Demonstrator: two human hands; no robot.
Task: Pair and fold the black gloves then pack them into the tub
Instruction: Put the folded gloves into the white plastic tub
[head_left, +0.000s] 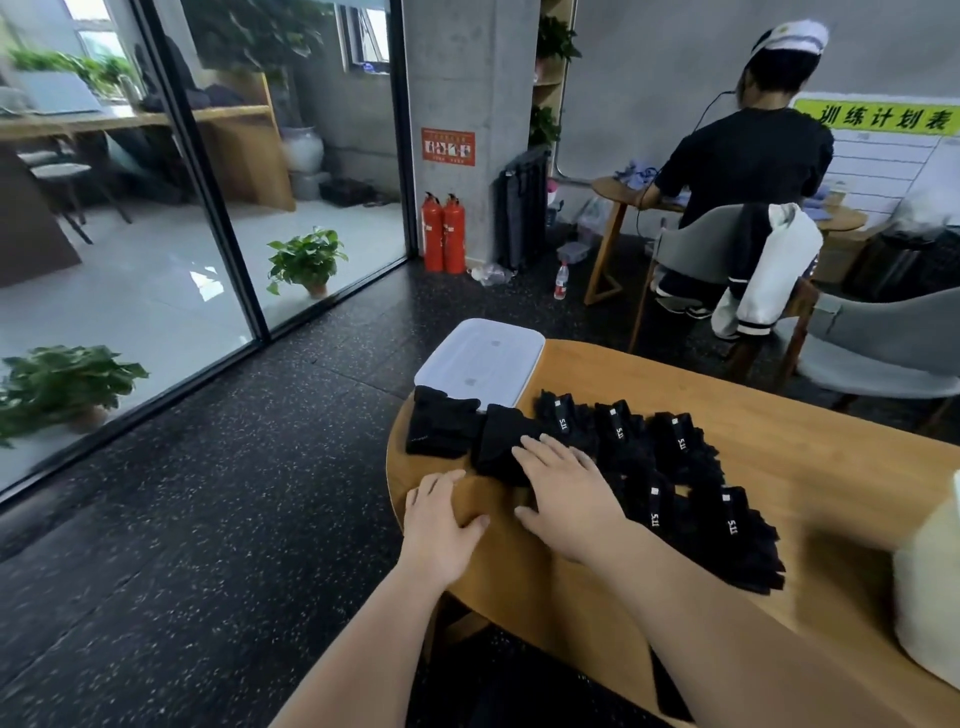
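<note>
The right hand (566, 493) presses straight fingers (540, 452) on a folded pair of soft black fabric gloves (498, 441) on the round wooden bench (779, 415), near the white lidded plastic tub (480, 361). The left hand (441, 525) rests open alongside. The pair is light and limp, so it is probably best pinched across its fold.

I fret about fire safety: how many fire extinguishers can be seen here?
2. The first extinguisher stands on the dark floor at the foot of the concrete pillar. The second extinguisher stands close beside it. Others may be hidden out of view.
</note>
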